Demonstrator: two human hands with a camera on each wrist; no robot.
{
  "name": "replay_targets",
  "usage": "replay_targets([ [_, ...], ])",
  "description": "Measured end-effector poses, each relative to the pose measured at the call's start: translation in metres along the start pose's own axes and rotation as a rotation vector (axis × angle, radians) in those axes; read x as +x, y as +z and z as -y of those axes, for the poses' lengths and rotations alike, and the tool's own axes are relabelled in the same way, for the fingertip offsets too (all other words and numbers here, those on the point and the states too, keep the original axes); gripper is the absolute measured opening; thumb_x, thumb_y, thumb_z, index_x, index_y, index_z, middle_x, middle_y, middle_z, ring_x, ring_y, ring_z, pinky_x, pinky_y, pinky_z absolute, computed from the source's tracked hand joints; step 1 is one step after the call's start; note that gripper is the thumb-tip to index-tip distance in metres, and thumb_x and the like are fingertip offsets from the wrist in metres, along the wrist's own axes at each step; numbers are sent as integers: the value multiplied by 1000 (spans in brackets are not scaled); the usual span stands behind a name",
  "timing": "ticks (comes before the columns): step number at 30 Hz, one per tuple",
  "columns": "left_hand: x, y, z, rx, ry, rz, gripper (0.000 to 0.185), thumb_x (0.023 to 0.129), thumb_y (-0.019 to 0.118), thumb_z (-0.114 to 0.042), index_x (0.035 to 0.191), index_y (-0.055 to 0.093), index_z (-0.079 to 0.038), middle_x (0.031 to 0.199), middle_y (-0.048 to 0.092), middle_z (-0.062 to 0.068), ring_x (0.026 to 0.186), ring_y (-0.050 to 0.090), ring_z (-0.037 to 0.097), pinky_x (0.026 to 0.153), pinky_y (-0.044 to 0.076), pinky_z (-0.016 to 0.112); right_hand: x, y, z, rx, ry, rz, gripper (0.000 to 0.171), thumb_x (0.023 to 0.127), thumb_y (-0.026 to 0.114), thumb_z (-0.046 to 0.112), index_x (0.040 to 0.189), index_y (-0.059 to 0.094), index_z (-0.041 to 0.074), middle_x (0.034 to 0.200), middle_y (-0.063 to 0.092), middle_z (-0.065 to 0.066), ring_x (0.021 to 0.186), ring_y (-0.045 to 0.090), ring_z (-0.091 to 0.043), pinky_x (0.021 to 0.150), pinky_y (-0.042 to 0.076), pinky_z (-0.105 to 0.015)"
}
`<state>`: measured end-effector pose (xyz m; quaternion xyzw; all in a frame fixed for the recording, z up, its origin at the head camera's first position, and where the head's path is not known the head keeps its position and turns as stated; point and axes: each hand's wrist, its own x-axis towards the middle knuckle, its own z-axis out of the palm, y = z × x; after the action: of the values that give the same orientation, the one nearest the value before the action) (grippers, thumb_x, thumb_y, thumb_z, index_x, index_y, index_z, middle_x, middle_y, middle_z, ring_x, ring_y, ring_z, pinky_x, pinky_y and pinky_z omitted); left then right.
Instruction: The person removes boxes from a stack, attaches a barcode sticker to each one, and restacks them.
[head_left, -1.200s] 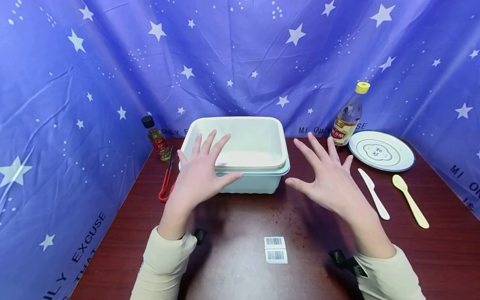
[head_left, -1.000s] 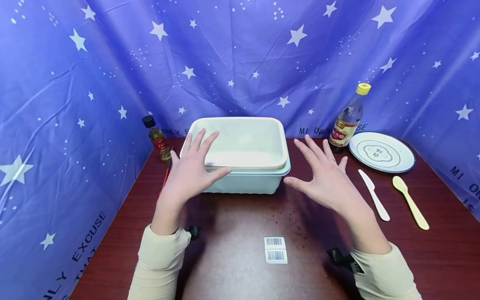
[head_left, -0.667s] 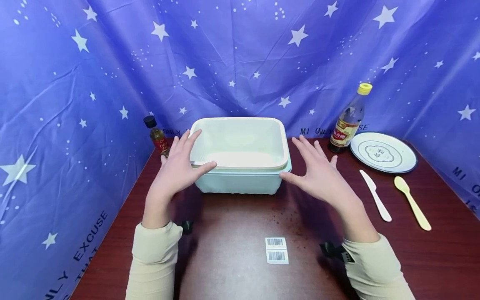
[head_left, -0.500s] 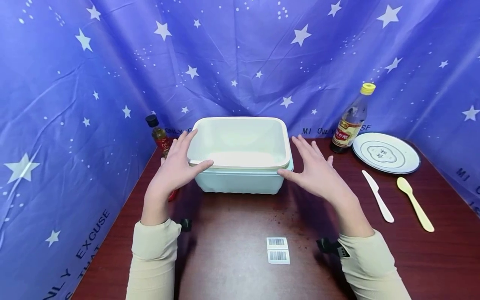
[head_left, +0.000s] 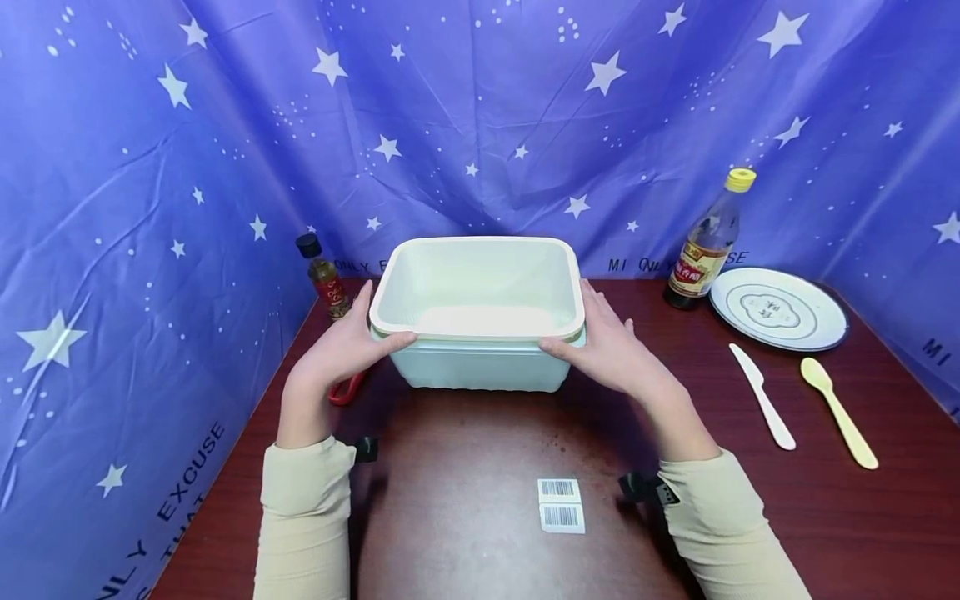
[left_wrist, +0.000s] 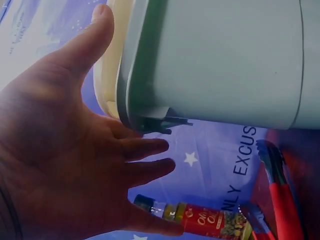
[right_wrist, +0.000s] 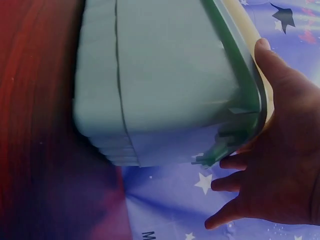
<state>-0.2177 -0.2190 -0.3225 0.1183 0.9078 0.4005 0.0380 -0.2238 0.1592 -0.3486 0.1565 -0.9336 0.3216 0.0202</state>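
Observation:
A white plastic tub (head_left: 487, 287) sits inside a light blue-green tub (head_left: 480, 367) at the back middle of the table. At the near left corner, my left hand (head_left: 337, 350) has its thumb against the front of the white rim. Its fingers stretch back along the side, loosely straight in the left wrist view, beside the blue tub's rim. My right hand (head_left: 611, 350) mirrors it at the right corner, thumb at the front rim. Seen from the right wrist, its fingers (right_wrist: 227, 212) extend under the rim without curling round it.
Left of the tubs are a small olive oil bottle (head_left: 327, 283) and red-handled tongs (left_wrist: 282, 200). To the right stand a yellow-capped bottle (head_left: 705, 246), a white plate (head_left: 810, 325), a white knife (head_left: 763, 398) and a yellow spoon (head_left: 840, 414). Barcode labels (head_left: 561, 505) lie in front.
Starting spread over and beside the tubs, my left hand has moved left and my right hand has moved inward. Both now meet the tub's side corners. The tubs stay put.

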Motion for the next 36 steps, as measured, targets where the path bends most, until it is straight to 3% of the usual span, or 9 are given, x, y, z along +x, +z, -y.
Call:
replay_targets([
  [6,4,5,3,-108,98,7,98,89,79,-37,161,17,-14,149,36,11,131,44,28,109,37,54,0,3,1,45,0,-4,112,89,66,62,163,-3,14,168,4,-14,153,-1,-39,104,3,-82],
  [15,4,3,5,-193,101,-22,94,88,80,-32,159,21,-15,145,43,10,127,48,28,105,41,53,5,9,3,124,-56,-63,108,89,72,53,164,4,15,168,6,-15,153,-5,-36,109,2,-77],
  [17,4,2,3,-209,127,-38,92,89,80,-30,159,23,-16,144,45,8,125,49,27,104,42,52,6,9,4,151,-92,-97,105,88,74,49,163,9,14,166,16,-16,153,-2,-36,112,4,-74],
  [21,4,-2,-3,-213,161,-81,91,88,81,-32,158,25,-21,144,46,4,126,50,24,103,44,52,5,6,8,251,-154,-136,99,88,77,42,162,16,17,152,39,-14,144,29,-33,115,19,-64],
  [24,1,-4,-9,-206,157,-114,94,85,83,-35,159,25,-25,146,46,1,127,50,22,103,44,52,2,3,10,297,-160,-141,98,90,76,41,162,12,23,149,43,-12,140,37,-31,115,16,-65],
  [28,-5,-6,-17,-216,156,-157,99,83,85,-36,159,23,-28,147,44,-2,128,49,20,104,43,52,-2,-2,12,285,-163,-165,101,91,73,44,163,4,27,156,38,-14,147,28,-33,116,-2,-67],
  [32,-10,-7,-26,-302,224,-167,100,83,86,-23,160,21,-26,149,42,0,131,48,22,104,43,53,-6,-6,17,306,-189,-193,104,90,75,40,163,3,29,152,43,-17,141,39,-33,118,15,-58],
  [36,-19,-10,-42,-397,281,-162,99,83,84,-9,160,21,-19,150,41,6,131,48,28,101,47,50,-10,-10,21,384,-236,-211,107,87,79,31,163,3,32,150,44,-14,132,46,-30,109,33,-53],
])
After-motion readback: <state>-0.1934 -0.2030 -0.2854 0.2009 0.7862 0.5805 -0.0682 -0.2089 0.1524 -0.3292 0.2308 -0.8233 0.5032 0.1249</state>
